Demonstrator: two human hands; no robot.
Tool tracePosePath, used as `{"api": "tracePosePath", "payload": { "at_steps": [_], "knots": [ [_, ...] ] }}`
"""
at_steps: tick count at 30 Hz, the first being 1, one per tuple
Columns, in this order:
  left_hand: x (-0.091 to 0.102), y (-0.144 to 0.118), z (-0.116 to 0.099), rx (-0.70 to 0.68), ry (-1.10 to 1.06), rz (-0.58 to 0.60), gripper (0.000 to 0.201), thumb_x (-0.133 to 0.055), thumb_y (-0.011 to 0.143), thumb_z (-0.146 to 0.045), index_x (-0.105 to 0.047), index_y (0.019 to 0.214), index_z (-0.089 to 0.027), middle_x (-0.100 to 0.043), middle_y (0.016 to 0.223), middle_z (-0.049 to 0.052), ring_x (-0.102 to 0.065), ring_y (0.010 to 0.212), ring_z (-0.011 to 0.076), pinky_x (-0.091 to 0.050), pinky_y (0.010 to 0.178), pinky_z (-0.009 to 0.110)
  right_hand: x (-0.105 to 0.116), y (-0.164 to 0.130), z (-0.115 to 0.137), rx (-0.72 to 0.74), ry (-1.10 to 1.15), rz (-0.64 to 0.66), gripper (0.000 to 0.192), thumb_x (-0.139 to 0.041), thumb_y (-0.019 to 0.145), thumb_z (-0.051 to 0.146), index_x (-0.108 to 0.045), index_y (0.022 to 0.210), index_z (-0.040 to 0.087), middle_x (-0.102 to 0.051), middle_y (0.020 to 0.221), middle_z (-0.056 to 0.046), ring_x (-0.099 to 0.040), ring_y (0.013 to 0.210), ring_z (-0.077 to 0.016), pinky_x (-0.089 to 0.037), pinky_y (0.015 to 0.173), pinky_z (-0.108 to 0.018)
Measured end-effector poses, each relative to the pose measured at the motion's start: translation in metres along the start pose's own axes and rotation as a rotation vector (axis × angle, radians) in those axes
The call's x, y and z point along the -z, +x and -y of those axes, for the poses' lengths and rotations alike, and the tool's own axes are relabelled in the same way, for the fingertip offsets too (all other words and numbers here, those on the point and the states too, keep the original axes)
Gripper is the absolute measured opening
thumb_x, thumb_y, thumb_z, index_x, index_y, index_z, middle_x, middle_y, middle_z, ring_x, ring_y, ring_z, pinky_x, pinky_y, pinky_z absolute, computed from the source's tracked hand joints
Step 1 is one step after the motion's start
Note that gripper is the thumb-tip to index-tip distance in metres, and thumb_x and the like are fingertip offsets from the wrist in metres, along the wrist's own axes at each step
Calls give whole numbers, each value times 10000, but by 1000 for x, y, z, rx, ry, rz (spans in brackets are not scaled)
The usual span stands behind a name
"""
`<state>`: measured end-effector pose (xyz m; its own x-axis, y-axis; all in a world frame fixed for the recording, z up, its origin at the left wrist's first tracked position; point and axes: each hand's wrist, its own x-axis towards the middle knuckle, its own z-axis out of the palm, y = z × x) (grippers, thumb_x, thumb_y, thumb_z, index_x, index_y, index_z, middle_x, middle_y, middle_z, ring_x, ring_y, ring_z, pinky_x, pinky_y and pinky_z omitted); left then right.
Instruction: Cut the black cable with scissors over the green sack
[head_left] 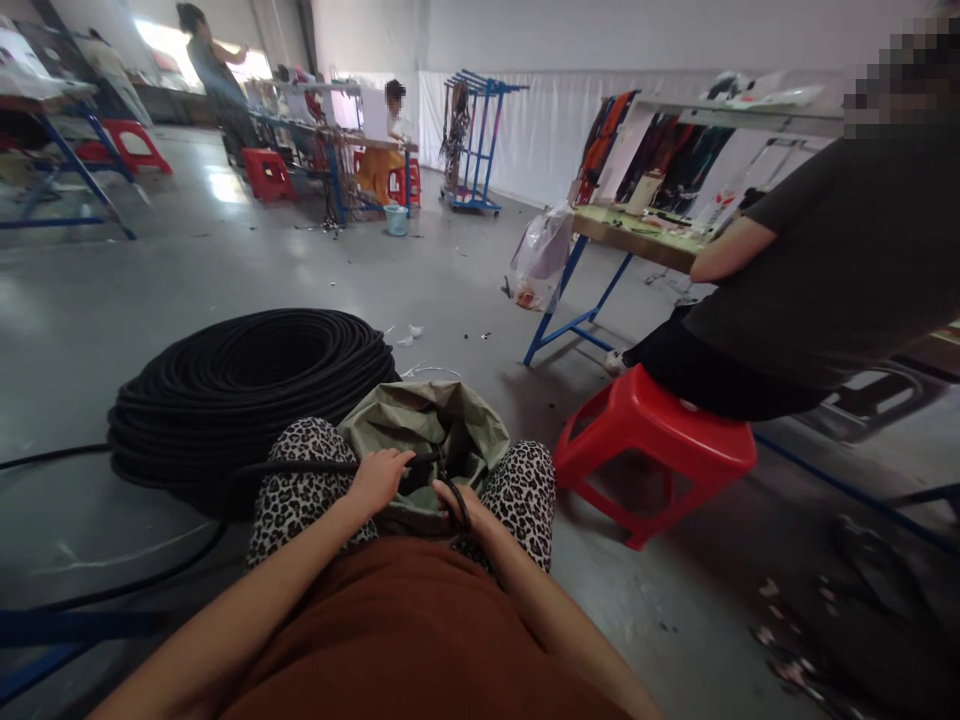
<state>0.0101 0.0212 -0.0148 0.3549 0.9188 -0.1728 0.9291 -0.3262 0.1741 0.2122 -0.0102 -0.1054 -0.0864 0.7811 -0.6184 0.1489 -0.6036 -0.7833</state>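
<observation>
A grey concrete floor (pixel 225 270) is stretching away under white curtained walls, and the big coil of black tubing (pixel 251 395) lying on it is serving as the landmark here. Just to the right of the coil, touching its edge, an olive-green sack (pixel 442 425) is standing open between the seated person's leopard-print knees. A loose length of black tube (pixel 300 467) is running from the coil's near side across the left knee toward the sack's mouth. The left hand (pixel 379 480) is resting on that tube at the sack's rim, fingers curled down over it. The right hand (pixel 457 500) is sitting just beyond, farther from the coil, with a black loop lying across it; its fingers are probably closed around the tube, though the sack's shadow is hiding them.

Well to the right of the coil, a red plastic stool (pixel 652 450) is bearing a co-worker in a dark shirt (pixel 840 270), who is leaning on a workbench (pixel 637 240). A plastic bag (pixel 540 258) is hanging from the bench's end. Far behind the coil, other people are working at tables.
</observation>
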Motion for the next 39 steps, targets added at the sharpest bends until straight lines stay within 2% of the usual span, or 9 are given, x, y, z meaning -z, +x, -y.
{"api": "tracePosePath", "payload": {
  "at_steps": [7, 13, 17, 24, 31, 36, 39],
  "knots": [
    [-2, 0, 2, 4, 4, 5, 461, -462, 1043, -139, -668, 1446, -228, -780, 1290, 112, -715, 1204, 247, -501, 1022, 373, 0, 2, -4, 37, 9, -6, 433, -771, 944, 549, -688, 806, 147, -669, 749, -24, -626, 636, -148, -482, 606, -237],
    [-5, 3, 3, 18, -18, -9, 461, -491, 1039, -138, -660, 1458, -229, -766, 1328, 114, -703, 1237, 252, -494, 1038, 376, 1, -4, -1, 35, 17, 27, 468, -767, 934, 581, -637, 769, 163, -622, 720, -5, -569, 587, -128, -449, 584, -239],
    [-3, 3, 3, 15, -20, -8, 465, -495, 1033, -133, -661, 1456, -232, -768, 1315, 119, -704, 1229, 253, -497, 1035, 381, 2, -4, -2, 60, -4, 31, 478, -757, 934, 593, -646, 770, 159, -631, 722, -8, -587, 626, -142, -456, 598, -239],
    [0, 0, 0, -6, 34, 41, 491, -464, 1039, -138, -649, 1483, -240, -769, 1308, 119, -705, 1223, 258, -497, 1047, 393, -2, 6, -6, 21, -8, 9, 480, -779, 912, 620, -654, 778, 176, -604, 673, 3, -579, 586, -148, -460, 581, -253],
    [6, -1, -4, -19, 48, 74, 491, -475, 1028, -133, -662, 1465, -258, -772, 1275, 113, -705, 1218, 256, -501, 1031, 384, -2, -1, 0, 20, -32, 26, 435, -747, 951, 589, -721, 863, 164, -657, 746, -24, -651, 700, -185, -541, 700, -289],
    [1, 0, -2, -30, 50, 78, 484, -479, 1023, -134, -661, 1453, -263, -767, 1290, 112, -702, 1216, 255, -499, 1026, 386, 0, 0, 0, 29, -36, 30, 510, -769, 893, 666, -762, 977, 163, -673, 758, -34, -688, 793, -232, -569, 748, -326],
    [-2, 0, 0, -19, 31, 52, 478, -471, 1020, -127, -661, 1443, -244, -763, 1299, 127, -698, 1214, 260, -493, 1033, 403, 0, 4, -4, 37, -19, 30, 496, -782, 888, 651, -756, 953, 160, -680, 774, -35, -679, 786, -216, -563, 746, -311]
  ]
}}
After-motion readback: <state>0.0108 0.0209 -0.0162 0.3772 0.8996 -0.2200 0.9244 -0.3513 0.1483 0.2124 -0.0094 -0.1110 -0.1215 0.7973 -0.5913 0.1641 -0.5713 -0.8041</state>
